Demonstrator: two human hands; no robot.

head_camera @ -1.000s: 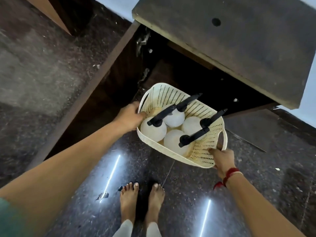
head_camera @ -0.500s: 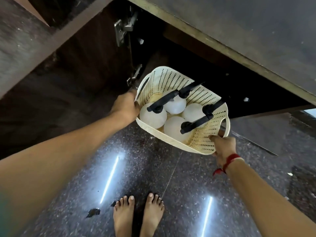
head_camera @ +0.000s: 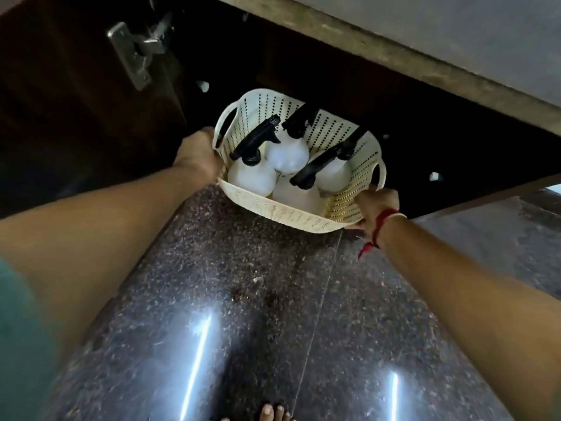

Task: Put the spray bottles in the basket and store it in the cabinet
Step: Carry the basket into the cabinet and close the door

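A cream perforated basket point(head_camera: 282, 212) holds several white spray bottles point(head_camera: 287, 154) with black trigger heads. It is at the mouth of a dark open cabinet point(head_camera: 303, 71) under a stone counter, its far half inside the opening and its near half over the floor. My left hand point(head_camera: 198, 154) grips the basket's left rim. My right hand point(head_camera: 376, 205), with a red thread on the wrist, grips the right rim near the handle slot.
The cabinet door point(head_camera: 76, 95) stands open at the left, with a metal hinge point(head_camera: 136, 53) on it. The stone counter edge point(head_camera: 425, 65) overhangs above. Polished dark granite floor point(head_camera: 243, 299) lies below, and toes of a bare foot point(head_camera: 270, 413) show at the bottom edge.
Both hands have carried the basket forward and lower, into the cabinet opening. The view has come closer, and the feet have dropped almost out of frame.
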